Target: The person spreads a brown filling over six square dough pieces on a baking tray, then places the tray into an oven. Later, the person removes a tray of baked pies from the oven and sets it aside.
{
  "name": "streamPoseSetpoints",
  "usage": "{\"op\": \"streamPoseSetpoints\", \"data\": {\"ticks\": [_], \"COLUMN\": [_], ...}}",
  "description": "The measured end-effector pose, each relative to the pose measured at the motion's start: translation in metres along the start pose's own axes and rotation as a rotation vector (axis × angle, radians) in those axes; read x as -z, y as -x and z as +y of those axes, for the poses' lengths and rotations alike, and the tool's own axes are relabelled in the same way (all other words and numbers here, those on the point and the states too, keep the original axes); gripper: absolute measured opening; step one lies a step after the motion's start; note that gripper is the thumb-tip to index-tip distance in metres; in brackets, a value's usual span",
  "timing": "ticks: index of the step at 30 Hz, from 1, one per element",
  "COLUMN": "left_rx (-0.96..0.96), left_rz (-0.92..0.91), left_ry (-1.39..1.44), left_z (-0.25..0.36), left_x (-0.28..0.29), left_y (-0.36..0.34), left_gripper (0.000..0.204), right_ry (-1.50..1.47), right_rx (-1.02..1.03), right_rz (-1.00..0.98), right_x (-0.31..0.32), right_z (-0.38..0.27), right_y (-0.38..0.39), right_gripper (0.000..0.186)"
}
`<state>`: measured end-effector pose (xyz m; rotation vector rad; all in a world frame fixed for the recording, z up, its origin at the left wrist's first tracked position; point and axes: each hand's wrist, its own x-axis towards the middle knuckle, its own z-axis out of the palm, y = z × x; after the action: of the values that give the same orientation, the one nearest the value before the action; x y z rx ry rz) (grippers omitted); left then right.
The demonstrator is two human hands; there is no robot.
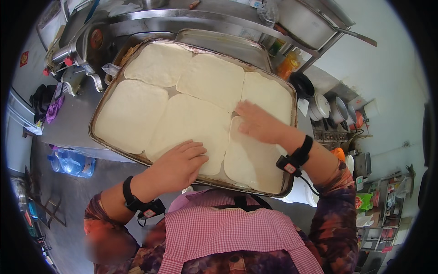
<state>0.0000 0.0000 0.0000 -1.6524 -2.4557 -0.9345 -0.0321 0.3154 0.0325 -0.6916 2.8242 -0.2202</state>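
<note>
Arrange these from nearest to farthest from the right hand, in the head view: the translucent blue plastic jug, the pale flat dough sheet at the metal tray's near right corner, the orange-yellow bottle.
1. Pale flat dough sheet: partly beneath the right hand.
2. Orange-yellow bottle: back right.
3. Translucent blue plastic jug: low, far left.

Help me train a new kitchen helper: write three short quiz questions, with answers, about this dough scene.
1. How many dough sheets lie on the tray?
2. True or false: both hands are wearing gloves.
3. Which pattern does the apron have: A) stripes; B) checks; C) large dots?

Key:
1. Six, in two rows of three.
2. False; the left hand and right hand are bare.
3. B, pink and white checks.
</note>
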Motion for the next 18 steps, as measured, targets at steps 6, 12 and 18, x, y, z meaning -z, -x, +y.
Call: {"op": "streamPoseSetpoints", "data": {"ticks": [6, 12, 18], "left_rx": [-0.077, -0.213, -0.298], "left_rz": [-0.061, -0.246, -0.275], "left_ry": [0.003, 0.020, 0.014], "left_z": [0.003, 0.002, 0.000], "left_x": [0.007, 0.007, 0.008], "left_y": [0.000, 0.000, -0.004], "left_gripper": [0.035, 0.043, 0.042], "right_ry": [-0.203, -0.073, -0.301], "right_rx": [0.041, 0.290, -0.005], "right_rz": [-0.059, -0.001, 0.067], "right_x": [0.022, -0.022, -0.021], "right_z": [-0.024, -0.085, -0.113], "right_y": [0.020, 0.064, 0.077], "right_gripper": [0.063, 0.049, 0.021]}}
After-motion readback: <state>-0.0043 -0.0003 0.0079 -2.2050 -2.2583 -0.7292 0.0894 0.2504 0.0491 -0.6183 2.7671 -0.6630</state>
